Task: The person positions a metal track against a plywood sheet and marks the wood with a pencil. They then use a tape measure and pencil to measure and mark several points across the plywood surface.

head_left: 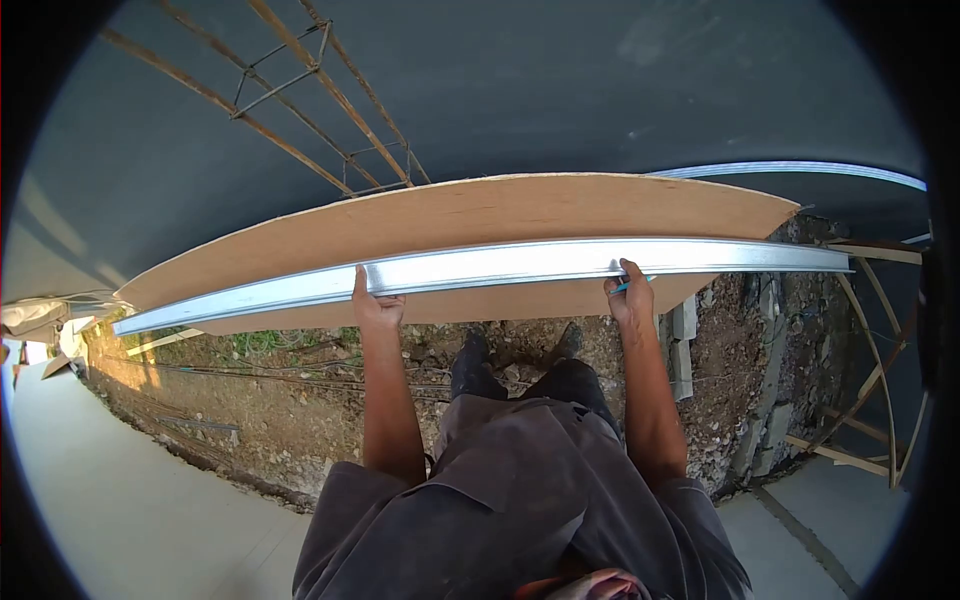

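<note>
A long shiny metal channel (500, 262) spans the view from left to right, above a brown wooden board (480, 208). My left hand (378, 300) grips the channel left of the middle, its thumb up against the bright face and its fingers curled under the lower edge. Right of the middle, my right hand (631, 290) holds the same channel in the same way. A thin blue item (622, 287), perhaps a pen or pencil, also sits in the fingers of my right hand.
A rusty rebar cage (345, 100) rises at the upper left beside a dark wall (540, 80). Rubble and soil (290, 415) cover the ground around my boots. Concrete blocks (683, 350) and wooden poles (868, 390) stand at the right. More metal strips (790, 168) lie behind the board.
</note>
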Demonstrator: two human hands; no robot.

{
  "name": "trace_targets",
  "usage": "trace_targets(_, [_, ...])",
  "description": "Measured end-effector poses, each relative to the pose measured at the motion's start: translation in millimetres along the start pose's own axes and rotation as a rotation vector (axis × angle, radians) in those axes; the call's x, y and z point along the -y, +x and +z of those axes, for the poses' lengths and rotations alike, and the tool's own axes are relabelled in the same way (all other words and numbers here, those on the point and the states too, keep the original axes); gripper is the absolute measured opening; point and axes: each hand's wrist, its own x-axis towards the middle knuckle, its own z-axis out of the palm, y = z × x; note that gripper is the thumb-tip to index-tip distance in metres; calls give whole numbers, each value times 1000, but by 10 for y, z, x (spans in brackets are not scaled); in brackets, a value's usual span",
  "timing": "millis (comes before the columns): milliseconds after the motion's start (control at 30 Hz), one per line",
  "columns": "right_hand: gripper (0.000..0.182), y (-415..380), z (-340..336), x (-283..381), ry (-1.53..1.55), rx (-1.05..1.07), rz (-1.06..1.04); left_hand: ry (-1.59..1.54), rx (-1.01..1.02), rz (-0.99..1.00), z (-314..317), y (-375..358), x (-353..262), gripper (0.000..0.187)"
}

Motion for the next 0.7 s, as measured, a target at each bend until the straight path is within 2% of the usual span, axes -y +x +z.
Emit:
trace_targets(133, [11,100,23,-15,6,-8,-20,-22,109,-36,193,-7,-23,42])
trace_targets(167, [9,84,33,5,4,-19,-33,-54,133,-73,218,0,-26,37])
trace_targets(267, [6,124,-9,31,25,-20,-48,-37,60,-106,286,99,49,34])
trace_targets(367, [6,141,-14,64,47,-25,-50,-121,154,-128,198,294,129,38])
trace_targets(500, [9,206,-9,68,58,-13,-47,-128,169,-115,18,530,160,34])
trace_targets(567, [10,229,8,69,59,-12,-41,-150,311,-157,-75,649,135,30])
trace_targets(600, [10,243,20,58,59,-11,-30,-152,310,-155,-141,696,150,30])
trace_targets(667, [10,269,13,33,52,4,-19,-84,168,-98,135,310,156,27])
trace_targets(700, [10,278,5,18,47,20,-11,-85,165,-95,63,403,137,27])
